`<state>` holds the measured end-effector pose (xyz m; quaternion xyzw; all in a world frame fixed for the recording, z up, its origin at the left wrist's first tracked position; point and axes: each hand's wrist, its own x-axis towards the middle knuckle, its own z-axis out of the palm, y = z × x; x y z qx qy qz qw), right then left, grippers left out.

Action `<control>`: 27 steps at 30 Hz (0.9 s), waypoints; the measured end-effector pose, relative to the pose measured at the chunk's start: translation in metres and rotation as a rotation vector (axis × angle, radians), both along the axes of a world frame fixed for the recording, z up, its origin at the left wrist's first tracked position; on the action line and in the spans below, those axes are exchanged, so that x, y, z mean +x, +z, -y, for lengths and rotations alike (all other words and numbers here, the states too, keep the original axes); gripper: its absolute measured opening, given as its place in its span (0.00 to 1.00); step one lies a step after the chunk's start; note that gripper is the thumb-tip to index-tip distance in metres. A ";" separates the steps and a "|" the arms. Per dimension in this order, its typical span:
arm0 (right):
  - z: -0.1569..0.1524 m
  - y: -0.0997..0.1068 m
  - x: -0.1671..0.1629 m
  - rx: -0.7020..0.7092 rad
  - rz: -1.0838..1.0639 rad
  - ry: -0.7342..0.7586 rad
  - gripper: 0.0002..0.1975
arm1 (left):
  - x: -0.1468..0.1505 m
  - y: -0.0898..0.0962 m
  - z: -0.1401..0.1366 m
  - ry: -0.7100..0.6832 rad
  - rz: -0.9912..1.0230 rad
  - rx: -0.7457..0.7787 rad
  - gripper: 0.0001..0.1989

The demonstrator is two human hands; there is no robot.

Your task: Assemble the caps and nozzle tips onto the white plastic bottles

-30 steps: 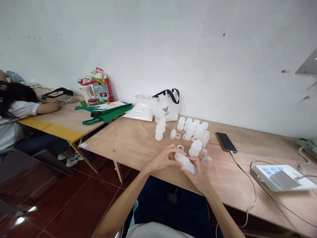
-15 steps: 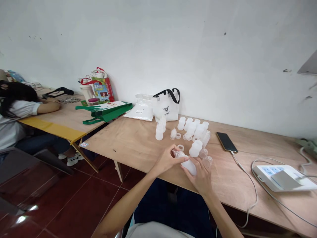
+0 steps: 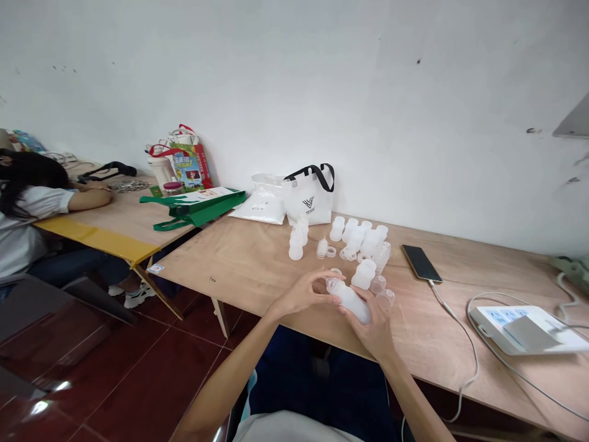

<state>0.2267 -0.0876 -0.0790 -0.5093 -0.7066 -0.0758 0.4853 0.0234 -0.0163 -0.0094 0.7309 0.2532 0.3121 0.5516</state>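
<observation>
Wooden tabletop (image 3: 239, 264), near front edge: left fingers (image 3: 323, 299) closed about the clear top (image 3: 331, 283) of a tilted white bottle (image 3: 352, 303); right fingers (image 3: 370, 305) wrapped around its body.

Pale top (image 3: 286, 427), navy bottoms (image 3: 288, 380)

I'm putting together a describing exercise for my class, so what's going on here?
A person holds a white bottle at a tilt over the near edge of a wooden table. The right hand grips its body; the left hand has thumb and fingers around its clear top end. Just beyond sit more white bottles, with loose clear caps and a ring nearby. A phone on a cable lies to the right. At the neighbouring table, another person leans over the tabletop.
</observation>
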 end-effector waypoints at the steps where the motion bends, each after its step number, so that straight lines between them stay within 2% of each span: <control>1: 0.000 0.000 0.000 -0.021 -0.016 0.002 0.19 | -0.001 0.000 0.000 -0.006 0.004 0.000 0.28; 3: 0.001 0.001 -0.001 -0.039 -0.033 0.006 0.19 | 0.000 -0.001 0.001 0.011 0.020 -0.031 0.30; 8: 0.000 0.000 -0.001 -0.016 -0.036 0.015 0.19 | 0.007 -0.007 0.002 0.091 0.056 -0.083 0.20; 13: -0.002 -0.004 0.001 0.042 0.029 -0.005 0.20 | 0.008 -0.009 0.000 0.126 0.036 -0.065 0.24; 17: -0.002 -0.008 0.003 0.113 0.165 -0.024 0.22 | 0.011 -0.012 0.003 0.195 0.002 -0.132 0.25; 21: 0.000 -0.010 0.006 0.133 0.248 -0.042 0.19 | 0.015 -0.013 0.008 0.187 0.011 -0.189 0.25; 24: 0.000 -0.008 0.005 0.104 0.210 -0.037 0.17 | 0.014 -0.013 0.007 0.169 0.010 -0.198 0.24; 27: -0.001 -0.003 0.004 0.046 0.077 0.007 0.19 | 0.009 -0.010 0.002 0.119 0.032 -0.166 0.24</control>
